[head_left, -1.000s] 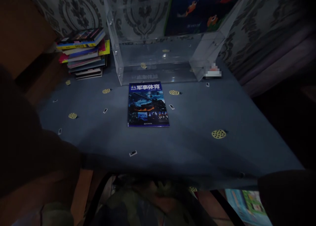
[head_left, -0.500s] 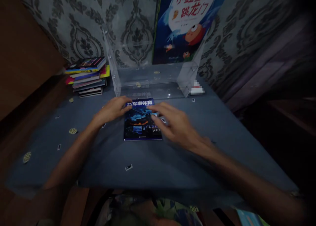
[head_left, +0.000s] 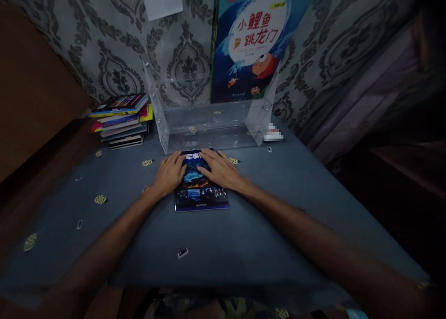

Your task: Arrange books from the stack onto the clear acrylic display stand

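A dark blue book with a picture cover lies closed on the table, its title at the far end partly covered by my fingers. My left hand rests flat along the book's left edge, fingers stretched out. Over the upper right part of the cover lies my right hand, fingers spread and thumb toward the middle. Neither hand grips anything. Just beyond the book stands a clear acrylic rack, and a large blue picture book with an orange fish leans upright in its right side.
A stack of books sits at the table's back left. To the rack's right is a small white blurred object. The table has a blue-grey cloth, and patterned wallpaper rises behind, with a white paper above.
Both hands have come down onto the book's cover; the right hand moved left and now lies flat on it. The view has tilted up a little.
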`<state>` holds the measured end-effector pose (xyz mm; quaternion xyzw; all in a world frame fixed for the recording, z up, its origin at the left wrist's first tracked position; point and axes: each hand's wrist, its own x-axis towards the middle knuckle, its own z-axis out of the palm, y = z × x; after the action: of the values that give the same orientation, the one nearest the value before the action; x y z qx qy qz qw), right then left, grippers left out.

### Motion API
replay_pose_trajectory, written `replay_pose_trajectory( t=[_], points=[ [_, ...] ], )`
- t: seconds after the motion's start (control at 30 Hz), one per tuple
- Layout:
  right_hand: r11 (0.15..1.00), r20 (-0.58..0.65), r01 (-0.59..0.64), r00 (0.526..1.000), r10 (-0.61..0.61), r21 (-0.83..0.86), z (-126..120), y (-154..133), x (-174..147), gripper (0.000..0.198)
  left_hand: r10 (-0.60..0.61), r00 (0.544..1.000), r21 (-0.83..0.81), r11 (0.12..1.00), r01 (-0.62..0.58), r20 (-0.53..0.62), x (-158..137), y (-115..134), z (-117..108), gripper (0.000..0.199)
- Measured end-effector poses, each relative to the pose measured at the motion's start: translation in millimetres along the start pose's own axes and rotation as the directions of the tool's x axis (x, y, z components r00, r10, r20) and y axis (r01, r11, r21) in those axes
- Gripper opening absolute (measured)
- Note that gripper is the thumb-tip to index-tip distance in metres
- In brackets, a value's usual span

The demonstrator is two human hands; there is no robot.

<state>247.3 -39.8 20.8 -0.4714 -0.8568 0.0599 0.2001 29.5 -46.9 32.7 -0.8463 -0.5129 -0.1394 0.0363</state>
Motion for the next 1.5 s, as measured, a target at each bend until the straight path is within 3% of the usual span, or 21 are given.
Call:
replay_pose_trajectory(
  t=[0.23,0.43,0.6,0.77,0.97,1.2,1.5],
  points=[
    [0.997,-0.051,-0.061,0.997,0.064,0.054,-3.6,17.8,-5.6,0.047,-0.035,0.997,0.021,0.999,0.034,0.073,1.0,6.1,-8.2,0.038],
    [0.984,-0.020,0.006,1.000,-0.002,0.180,-4.6,40.1,-9.0,0.044,-0.029,0.997,0.004,1.000,0.029,0.066,1.6,1.9,-6.9,0.039],
    [0.983,-0.013,0.012,1.000,-0.010,0.182,-1.4,43.0,-11.8,0.045,0.134,0.990,-0.061,0.989,-0.132,0.036,-0.5,4.4,-1.5,0.038],
    [0.988,0.008,0.001,1.000,-0.002,0.156,-3.0,38.9,-13.0,0.046,0.439,0.897,-0.226,0.881,-0.416,0.058,-11.4,33.5,-2.5,0.044],
    [0.990,0.037,0.000,0.999,-0.006,0.140,-6.6,36.5,-11.5,0.048,0.618,0.782,-0.342,0.754,-0.560,0.081,-23.3,56.6,-13.0,0.043],
    [0.992,0.049,-0.006,0.999,0.000,0.129,-7.4,29.0,-14.6,0.049,0.634,0.768,-0.365,0.738,-0.568,0.088,-22.6,55.0,-13.0,0.041],
    [0.982,0.055,0.019,0.998,-0.030,0.190,-19.8,9.9,-62.9,0.049,0.688,0.725,-0.322,0.691,-0.648,0.018,-24.0,61.8,-15.7,0.034]
  ],
)
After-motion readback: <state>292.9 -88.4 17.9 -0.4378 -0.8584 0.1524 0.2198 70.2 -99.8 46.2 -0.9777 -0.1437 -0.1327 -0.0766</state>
